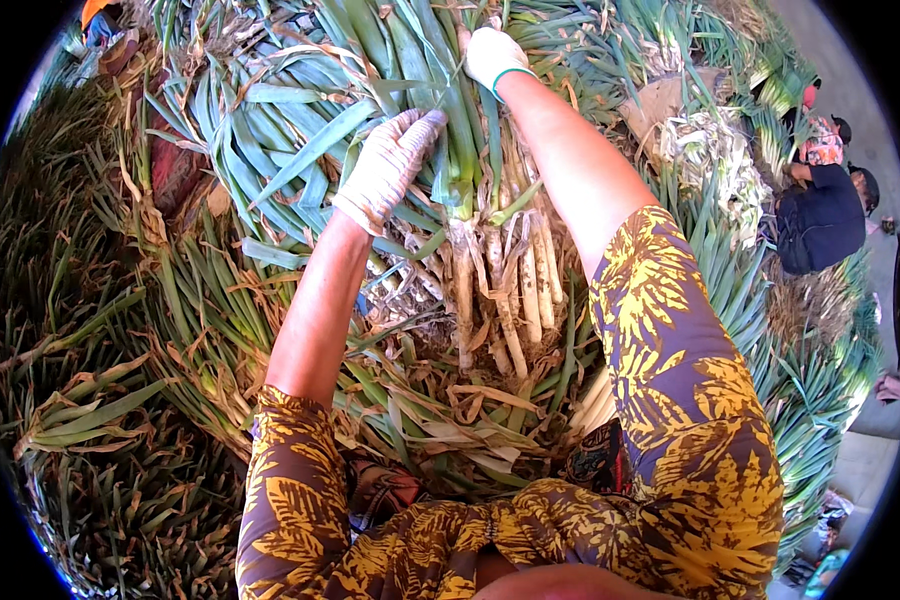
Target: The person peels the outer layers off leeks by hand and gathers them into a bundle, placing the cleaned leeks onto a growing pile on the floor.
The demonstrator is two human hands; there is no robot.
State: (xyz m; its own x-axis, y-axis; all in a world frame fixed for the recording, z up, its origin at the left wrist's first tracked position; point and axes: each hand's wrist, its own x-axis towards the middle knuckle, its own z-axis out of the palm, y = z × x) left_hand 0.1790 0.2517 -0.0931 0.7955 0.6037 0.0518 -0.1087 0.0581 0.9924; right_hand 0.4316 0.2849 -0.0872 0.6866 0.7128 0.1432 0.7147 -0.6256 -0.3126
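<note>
A bundle of green onions point(460, 170) lies before me, its green leaves pointing away and its soil-specked pale stalks point(510, 280) toward me. My left hand point(392, 168), in a white knit glove, rests against the leaves with its fingers curled and pressed together. It appears to pinch leaves, though the fingertips are partly hidden. Farther away and to the right, my right hand point(497, 60) wears a white glove with a green cuff edge. Its fingers are closed among the leaf tops, and what they hold is hidden.
Dry trimmed leaves point(450, 430) cover the ground near my lap. Heaps of green onions point(80, 340) spread along the left, with more piles point(820, 420) on the right. A person in dark clothing point(820, 215) bends at the far right, near another person point(823, 140).
</note>
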